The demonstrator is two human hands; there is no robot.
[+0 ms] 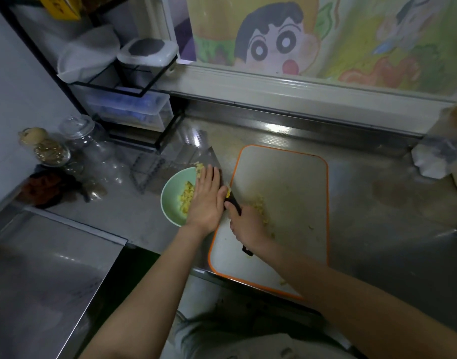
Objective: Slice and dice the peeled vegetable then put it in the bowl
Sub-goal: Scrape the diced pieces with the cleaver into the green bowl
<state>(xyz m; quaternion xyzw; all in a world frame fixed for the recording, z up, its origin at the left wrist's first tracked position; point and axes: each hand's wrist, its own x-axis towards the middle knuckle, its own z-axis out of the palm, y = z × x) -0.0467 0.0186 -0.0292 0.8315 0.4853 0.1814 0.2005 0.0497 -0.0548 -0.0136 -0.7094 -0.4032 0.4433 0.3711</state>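
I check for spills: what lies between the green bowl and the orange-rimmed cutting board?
In the head view, the cleaver lies there, the left hand pressing flat on its blade; the right hand grips its handle.

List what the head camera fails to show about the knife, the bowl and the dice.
- The knife: head view, the left hand lies flat over most of the blade; its edge is hidden.
- The bowl: head view, its right side is behind that hand, so the fill is unclear.
- The diced pieces on the cutting board: head view, partly behind the right hand, dim and blurred; no count possible.
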